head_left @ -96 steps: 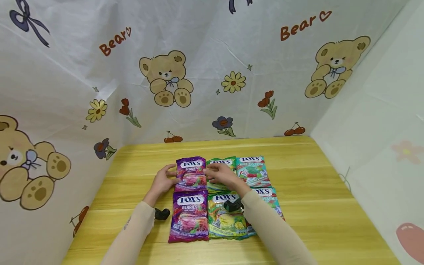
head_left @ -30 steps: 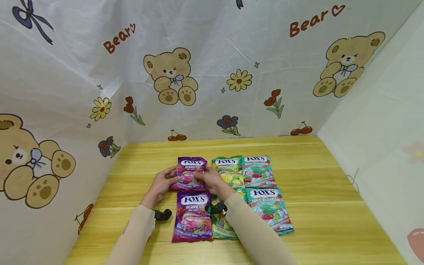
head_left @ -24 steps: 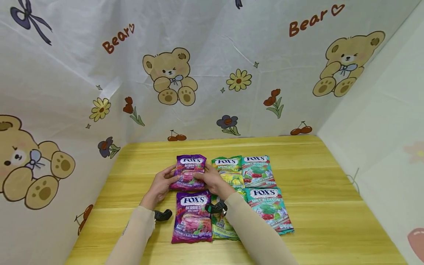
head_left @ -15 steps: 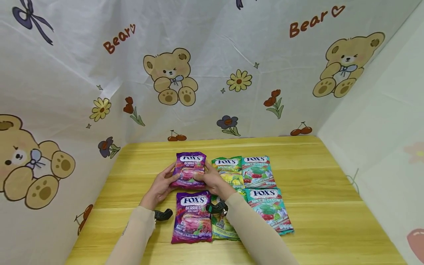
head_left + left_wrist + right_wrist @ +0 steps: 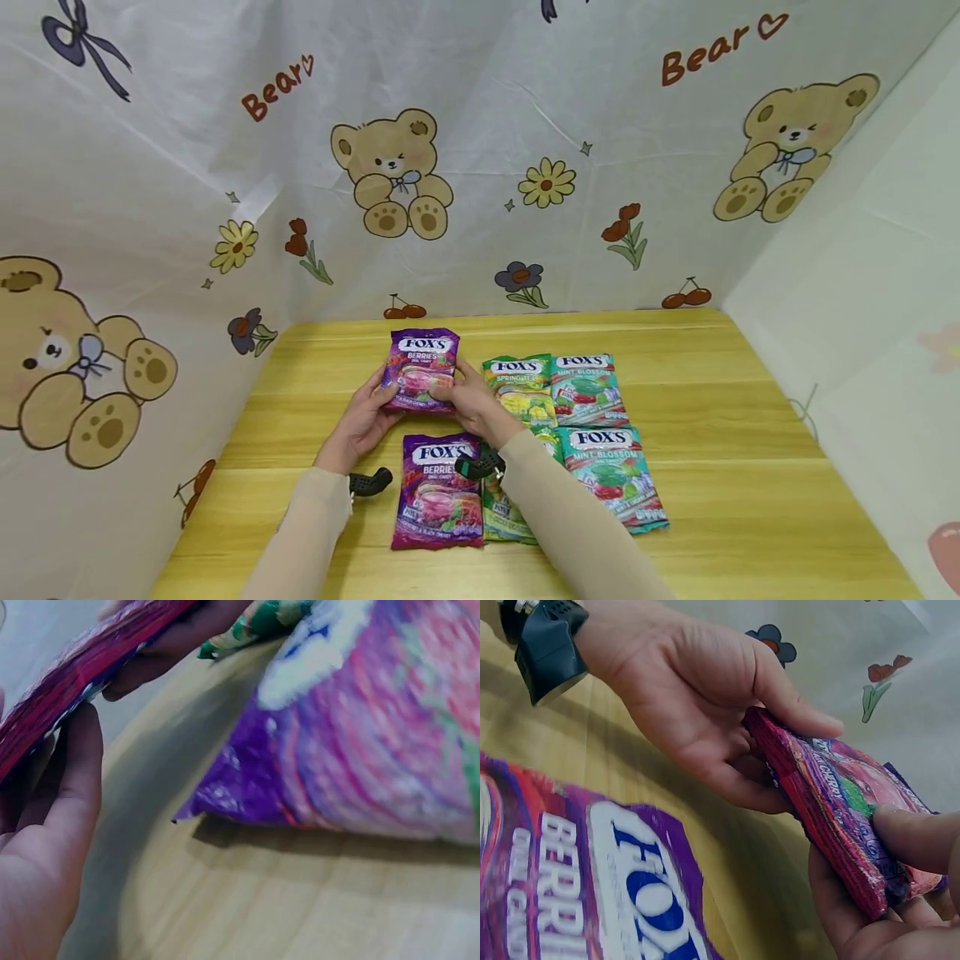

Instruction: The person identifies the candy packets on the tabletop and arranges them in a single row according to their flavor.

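Observation:
My left hand (image 5: pixel 366 421) and right hand (image 5: pixel 480 406) grip a purple Fox's Berries candy bag (image 5: pixel 420 371) from its two sides, thumbs on its printed front. It is raised off the table and tilted, its lower edge towards me. In the right wrist view, the left hand (image 5: pixel 705 705) pinches one side of the bag (image 5: pixel 847 817) and the right hand (image 5: pixel 900 900) the other. The left wrist view shows the left hand's fingers (image 5: pixel 75 772) beneath it. A second purple Berries bag (image 5: pixel 438 500) lies flat just in front of the held one.
Green-yellow Spring Tea bags (image 5: pixel 517 392) lie right of the purple ones, the nearer partly hidden by the right forearm. Further right are two teal Mint Blossom bags (image 5: pixel 588 390). The wooden table (image 5: pixel 720 417) meets white, bear-printed sheets (image 5: pixel 465 275) at the back and sides.
Earlier the far Berries bag lay flat, with both hands at its edges. Both hands have since gripped it and lifted it up, slightly leftward. The other bags stay in place.

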Demonstrator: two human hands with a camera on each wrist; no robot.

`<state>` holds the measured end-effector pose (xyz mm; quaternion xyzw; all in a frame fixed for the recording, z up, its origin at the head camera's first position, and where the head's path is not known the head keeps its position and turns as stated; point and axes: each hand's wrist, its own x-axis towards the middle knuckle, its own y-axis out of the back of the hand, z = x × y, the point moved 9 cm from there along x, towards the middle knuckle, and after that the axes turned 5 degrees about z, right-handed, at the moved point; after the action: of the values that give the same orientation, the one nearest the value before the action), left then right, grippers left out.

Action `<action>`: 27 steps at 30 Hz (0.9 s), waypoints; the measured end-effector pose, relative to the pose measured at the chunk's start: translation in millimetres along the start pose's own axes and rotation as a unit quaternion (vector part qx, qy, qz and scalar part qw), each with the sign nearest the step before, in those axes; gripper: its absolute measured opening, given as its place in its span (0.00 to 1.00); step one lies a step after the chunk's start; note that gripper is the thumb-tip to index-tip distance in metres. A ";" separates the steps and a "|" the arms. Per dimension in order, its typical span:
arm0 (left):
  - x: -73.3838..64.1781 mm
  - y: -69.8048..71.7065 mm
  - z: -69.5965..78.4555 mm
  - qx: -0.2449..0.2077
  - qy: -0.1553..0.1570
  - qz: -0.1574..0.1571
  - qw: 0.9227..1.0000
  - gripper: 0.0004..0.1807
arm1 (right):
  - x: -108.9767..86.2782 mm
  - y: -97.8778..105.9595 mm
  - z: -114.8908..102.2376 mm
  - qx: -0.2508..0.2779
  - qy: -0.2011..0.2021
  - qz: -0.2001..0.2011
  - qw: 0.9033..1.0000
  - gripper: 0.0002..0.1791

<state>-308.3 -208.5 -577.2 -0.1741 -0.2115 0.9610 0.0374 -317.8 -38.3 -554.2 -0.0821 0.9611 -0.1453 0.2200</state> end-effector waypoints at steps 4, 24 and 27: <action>0.3 2.8 3.9 -0.037 -0.010 0.004 0.999 0.37 | 2.3 -11.1 -2.4 0.018 -0.002 0.002 1.000 0.47; -1.7 32.0 40.0 -0.156 -0.066 -0.003 0.986 0.34 | 14.0 -60.1 -7.7 0.032 -0.033 0.009 0.999 0.36; 2.1 41.2 44.8 -0.153 -0.063 0.006 0.986 0.35 | 16.9 -66.5 -7.8 0.016 -0.040 0.008 0.999 0.36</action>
<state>-325.9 -263.3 -557.0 -0.1176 -0.3572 0.9265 -0.0089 -330.1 -102.9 -533.3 -0.0771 0.9497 -0.1554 0.2607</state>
